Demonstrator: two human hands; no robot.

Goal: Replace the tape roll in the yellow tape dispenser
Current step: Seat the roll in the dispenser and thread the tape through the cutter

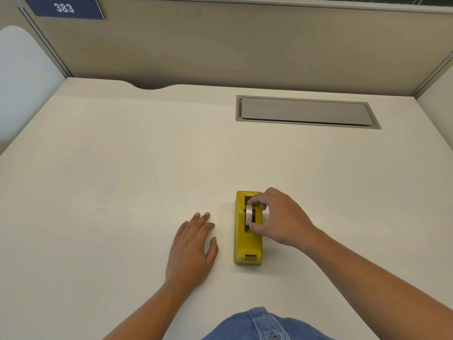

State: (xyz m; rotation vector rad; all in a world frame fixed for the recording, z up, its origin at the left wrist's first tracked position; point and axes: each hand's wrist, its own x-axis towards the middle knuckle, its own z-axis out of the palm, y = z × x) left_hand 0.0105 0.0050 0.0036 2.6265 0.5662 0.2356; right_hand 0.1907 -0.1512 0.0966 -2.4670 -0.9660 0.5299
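The yellow tape dispenser (247, 239) sits on the pale desk (122, 168), near its front edge, cutter end toward the person. The right hand (279, 219) is over its well, fingertips (255, 204) and thumb pinched on the tape roll (250, 215), which stands on edge in the slot. The left hand (193, 244) lies flat and open on the desk just beside the dispenser, holding nothing. The roll looks light, stiff and smooth-sided, so the rim is likely the sound place to grip. The dispenser looks weighted and may stay put. Whether a hub sits inside the roll is hidden. No spare roll in sight.
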